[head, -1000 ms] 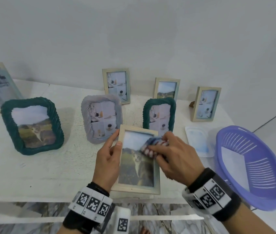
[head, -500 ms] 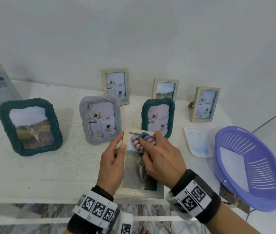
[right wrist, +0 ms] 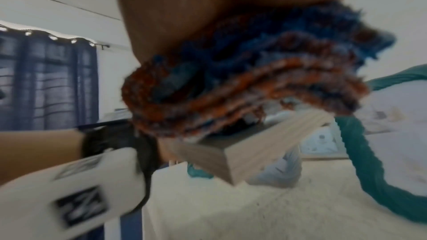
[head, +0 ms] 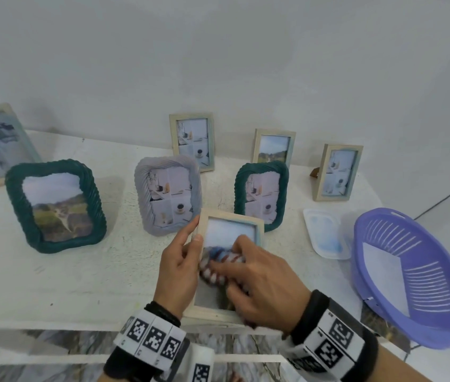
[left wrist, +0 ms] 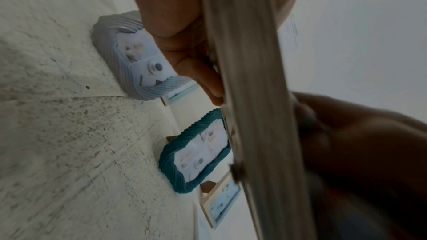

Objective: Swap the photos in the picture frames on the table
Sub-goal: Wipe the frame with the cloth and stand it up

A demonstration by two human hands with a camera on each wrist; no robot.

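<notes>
A pale wooden picture frame (head: 229, 216) with a landscape photo is held tilted above the table's front edge. My left hand (head: 182, 260) grips its left side, thumb on the front; in the left wrist view the frame's edge (left wrist: 249, 79) runs past my fingers. My right hand (head: 248, 274) presses a bunched striped red, white and blue cloth (head: 218, 267) against the glass. The right wrist view shows the cloth (right wrist: 242, 83) under my palm and a corner of the frame (right wrist: 231, 156).
Standing on the white table (head: 53, 285) are a green woven frame (head: 53, 208), a grey ribbed frame (head: 167, 194), a smaller green frame (head: 262, 194) and several wooden frames by the wall. A clear lid (head: 325, 232) and purple basket (head: 411, 277) lie right.
My right hand has rubbed the cloth across the glass, up to the frame's top and back down to its middle. The left hand keeps its hold on the frame.
</notes>
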